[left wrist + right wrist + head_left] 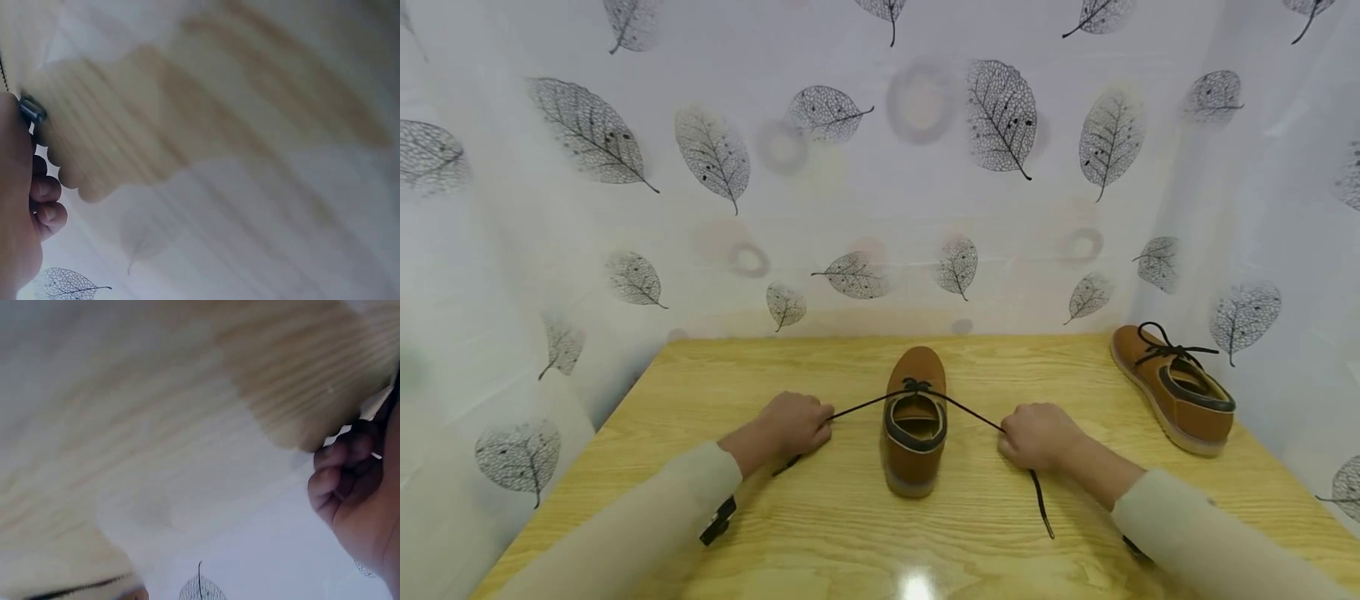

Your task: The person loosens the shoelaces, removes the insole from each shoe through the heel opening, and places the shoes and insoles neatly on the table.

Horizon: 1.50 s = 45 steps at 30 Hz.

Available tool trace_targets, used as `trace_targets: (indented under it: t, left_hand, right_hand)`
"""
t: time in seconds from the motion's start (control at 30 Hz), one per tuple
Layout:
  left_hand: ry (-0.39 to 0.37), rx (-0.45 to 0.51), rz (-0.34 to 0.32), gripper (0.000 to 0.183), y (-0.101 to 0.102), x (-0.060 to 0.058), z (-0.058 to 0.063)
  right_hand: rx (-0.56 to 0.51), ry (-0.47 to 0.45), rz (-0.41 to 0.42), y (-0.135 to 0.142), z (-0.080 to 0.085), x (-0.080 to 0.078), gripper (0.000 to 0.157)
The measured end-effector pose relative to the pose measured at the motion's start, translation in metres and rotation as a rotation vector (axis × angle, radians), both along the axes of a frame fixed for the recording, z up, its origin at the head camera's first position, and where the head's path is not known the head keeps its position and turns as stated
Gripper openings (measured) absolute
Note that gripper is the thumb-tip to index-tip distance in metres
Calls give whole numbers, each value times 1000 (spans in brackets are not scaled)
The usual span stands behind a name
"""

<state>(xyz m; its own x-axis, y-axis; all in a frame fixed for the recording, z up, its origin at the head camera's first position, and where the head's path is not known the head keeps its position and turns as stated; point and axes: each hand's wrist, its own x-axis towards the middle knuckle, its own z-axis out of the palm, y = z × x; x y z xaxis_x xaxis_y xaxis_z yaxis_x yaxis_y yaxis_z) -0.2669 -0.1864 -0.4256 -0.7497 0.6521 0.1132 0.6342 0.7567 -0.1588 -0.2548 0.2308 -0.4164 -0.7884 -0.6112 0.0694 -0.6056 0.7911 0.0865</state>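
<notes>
- The brown shoe (pixel 914 465) is set upright at the middle of the table (pixel 850 542), toe to the far side, heel to the near side.
- To its left, the left strand (pixel 865 406) of its dark lace is gripped in the curled fingers of the left hand (pixel 792 423); to its right, the right strand (pixel 970 412) is grasped likewise by the right hand (pixel 1037 435). Both are drawn nearly straight.
- The shoe is touched by neither hand, so it might be dragged or twisted if one strand were pulled harder.
- A strand could be lost if the grip were loosened, and the crossing (pixel 917 385) over the tongue could then be left slack.
- With too strong a pull, the lace might be left uneven, one tail longer than the other.
- How the strands are crossed cannot be made out; the left tail is partly covered by the left hand.
- The wrist views are mostly blurred: the dark object (pixel 32 110) by the left fingers cannot be identified, and the dark strip (pixel 78 587) beside the right view's lower edge is cut off.
</notes>
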Motion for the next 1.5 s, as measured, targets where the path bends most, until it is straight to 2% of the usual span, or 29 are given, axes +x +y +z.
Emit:
trace_targets:
  t: [0.13, 0.27, 0.37, 0.53, 0.87, 1.27, 1.5]
  left_hand:
    - [-18, 9, -10, 19, -4, 0, -3]
    - [-17, 5, 2, 19, -10, 0, -5]
    - [-13, 6, -1, 18, -15, 0, -5]
    - [-13, 22, -5, 15, -21, 0, -1]
    - [-30, -6, 68, 13, -39, 1, 0]
    - [-13, 47, 150, 14, -59, 6, 1]
    - [73, 54, 102, 13, -54, 4, -1]
  right_hand:
    - [-87, -81, -4, 9, -2, -1, 29]
    - [-235, -206, -15, 20, 1, -3, 30]
    - [-303, -251, -15, 28, 4, -4, 29]
    - [-300, -264, -35, 37, 7, -5, 26]
    - [-274, -251, -27, 42, 6, -6, 24]
    - [-308, -259, -62, 54, 4, -8, 24]
    - [-429, -262, -73, 51, 5, -8, 26]
